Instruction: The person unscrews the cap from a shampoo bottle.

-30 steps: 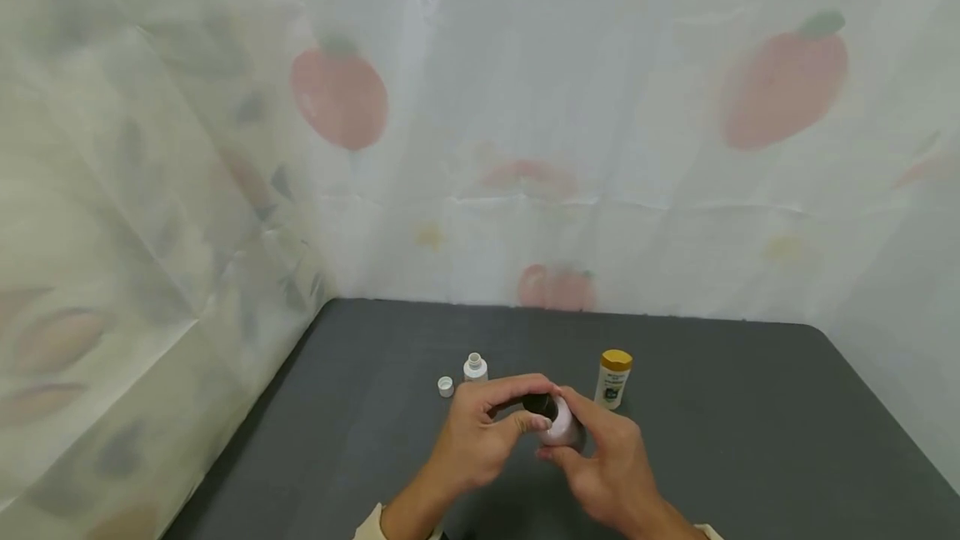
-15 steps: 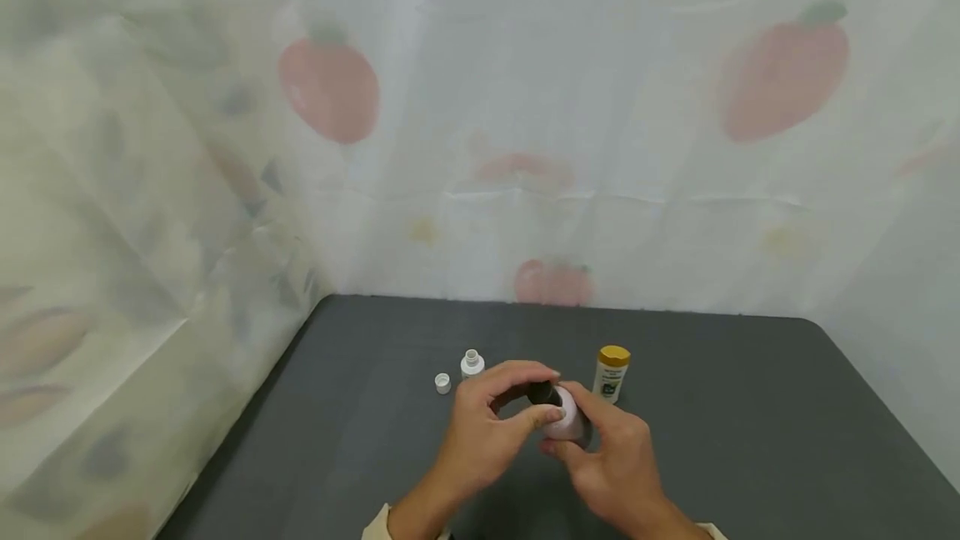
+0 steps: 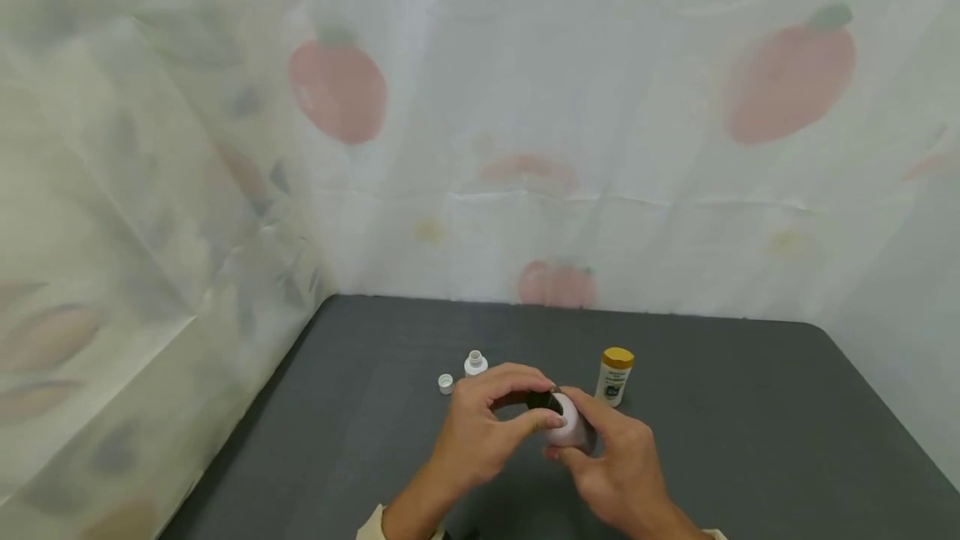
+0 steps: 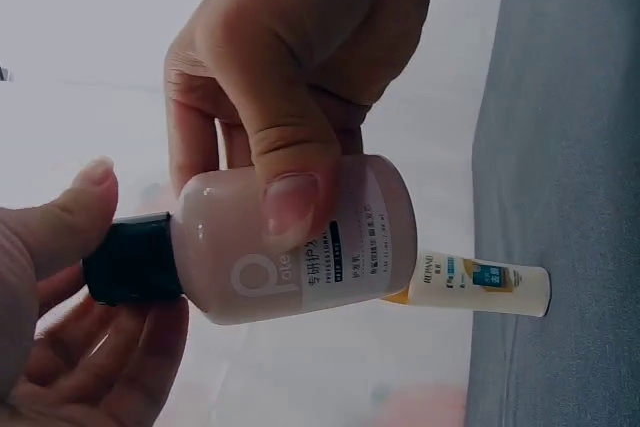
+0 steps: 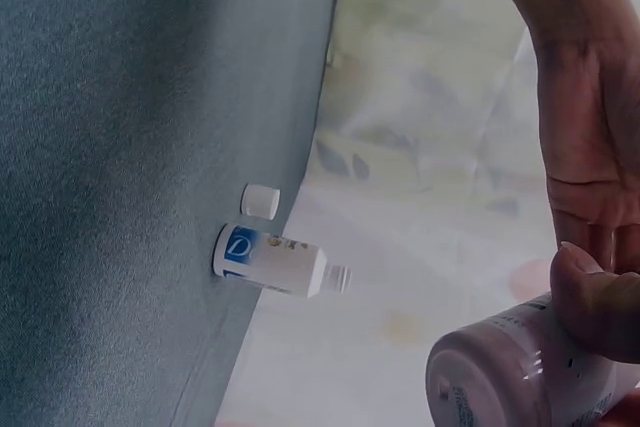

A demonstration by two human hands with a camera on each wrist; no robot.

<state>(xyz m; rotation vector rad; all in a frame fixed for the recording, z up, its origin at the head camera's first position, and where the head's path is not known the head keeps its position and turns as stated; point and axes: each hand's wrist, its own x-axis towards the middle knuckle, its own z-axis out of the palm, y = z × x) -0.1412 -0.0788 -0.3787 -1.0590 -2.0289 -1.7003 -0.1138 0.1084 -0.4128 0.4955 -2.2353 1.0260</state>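
A pale pink bottle (image 4: 290,237) with a black cap (image 4: 135,259) is held up above the table, lying tilted between both hands. My left hand (image 3: 483,427) pinches the black cap between thumb and fingers. Around the bottle's body my right hand (image 3: 618,461) keeps its grip, the thumb on the label side in the left wrist view. The cap sits on the bottle's neck; the thread is hidden. Just behind the left hand stands a small white bottle (image 5: 275,259) with a bare neck, partly covered in the head view. Its neighbour is a loose white cap (image 3: 446,384).
A white bottle with a yellow cap (image 3: 616,375) stands upright behind the right hand. The dark grey table (image 3: 750,423) extends to both sides. Pale fruit-printed sheeting (image 3: 660,132) rises along the table's back and left edges.
The pink bottle and both hands have shifted very slightly to the right. My left thumb has crept a little along the cap's edge. The standing bottles stay put.
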